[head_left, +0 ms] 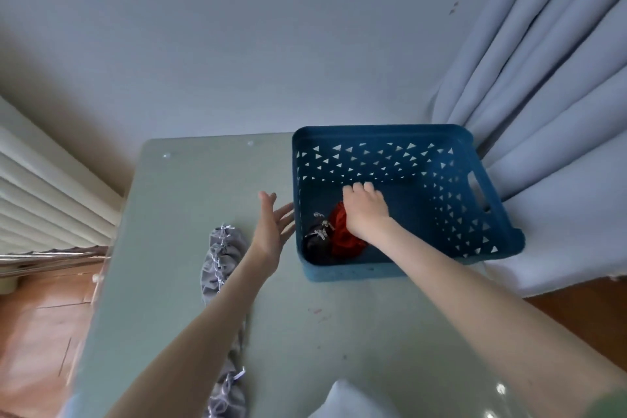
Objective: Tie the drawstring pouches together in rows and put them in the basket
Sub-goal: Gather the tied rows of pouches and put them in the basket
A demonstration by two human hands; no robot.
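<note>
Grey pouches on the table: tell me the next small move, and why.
Probably lift the right hand off the red pouches, which already lie in the basket, and reach for the grey pouches lying on the table.

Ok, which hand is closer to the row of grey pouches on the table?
Left. The left hand is open just right of the grey pouches, outside the basket. The right hand is inside the basket, over the red pouch.
</note>
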